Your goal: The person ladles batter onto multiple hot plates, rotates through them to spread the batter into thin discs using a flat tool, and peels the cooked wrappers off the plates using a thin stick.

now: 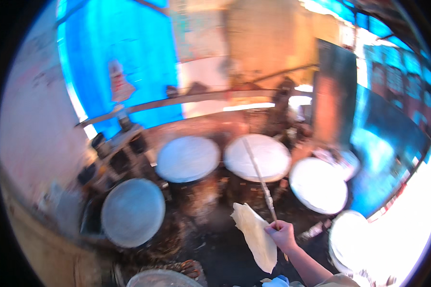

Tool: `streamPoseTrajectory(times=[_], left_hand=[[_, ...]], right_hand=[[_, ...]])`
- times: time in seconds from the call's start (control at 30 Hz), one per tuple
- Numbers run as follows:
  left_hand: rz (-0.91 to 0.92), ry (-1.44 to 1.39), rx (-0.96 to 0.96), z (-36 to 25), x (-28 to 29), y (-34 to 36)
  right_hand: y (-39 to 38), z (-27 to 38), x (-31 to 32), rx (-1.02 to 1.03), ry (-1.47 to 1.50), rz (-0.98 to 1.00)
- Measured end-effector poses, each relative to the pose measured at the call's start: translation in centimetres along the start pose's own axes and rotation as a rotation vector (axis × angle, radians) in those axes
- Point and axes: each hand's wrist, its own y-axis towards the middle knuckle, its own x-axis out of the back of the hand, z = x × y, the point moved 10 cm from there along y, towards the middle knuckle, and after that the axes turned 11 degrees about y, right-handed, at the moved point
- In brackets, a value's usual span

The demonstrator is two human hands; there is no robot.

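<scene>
Fingers of the right hand (pixel 282 234) close in a grip on a long thin stick (pixel 261 178), which slants up over a white round steaming surface (pixel 257 157). A pale thin sheet (pixel 256 235) hangs limp from the stick just left of that hand. Other round surfaces (pixel 187 158) sit alongside. The left hand is out of sight.

I see my right hand (pixel 282 234) closed on a thin wooden stick (pixel 259 174), pale and matt, with a limp, cream-coloured sheet (pixel 256 237) hanging off it, soft and faintly translucent. The round griddles (pixel 187 159) look cloth-smooth and chalky white; the nearest one (pixel 132 212) reads grey and dull. Behind them, a blue tarpaulin (pixel 124 57) looks slightly glossy.
</scene>
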Motion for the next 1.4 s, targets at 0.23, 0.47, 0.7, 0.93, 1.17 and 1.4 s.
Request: streamPoseTrajectory(times=[0.23,0.47,0.7,0.93,1.17,1.4], left_hand=[[-0.153,0.466,-0.446,-37.6,-3.6,-2.7],[0.122,0.537,-0.748,-54.0,-20.3,-6.1],[0.282,0.645,-0.803,-56.5,-28.7,-9.1],[0.272,0.792,-0.689,-51.8,-28.9,-6.9],[0.052,0.785,-0.427,-40.8,-17.3,-4.1],[-0.324,0.642,-0.401,-23.3,0.5,-7.7]], right_hand=[[-9.2,-5.2,25.8,-0.045,0.129,-0.491],[-35.9,-4.7,58.0,0.196,0.119,-1.155],[-40.0,3.5,63.4,-0.127,-0.718,-0.982],[-45.6,-20.0,50.9,-0.470,-0.923,-1.184],[-47.7,-28.7,45.7,-0.395,-0.784,-1.228],[-50.5,-35.4,43.7,-0.246,-0.477,-1.014]])
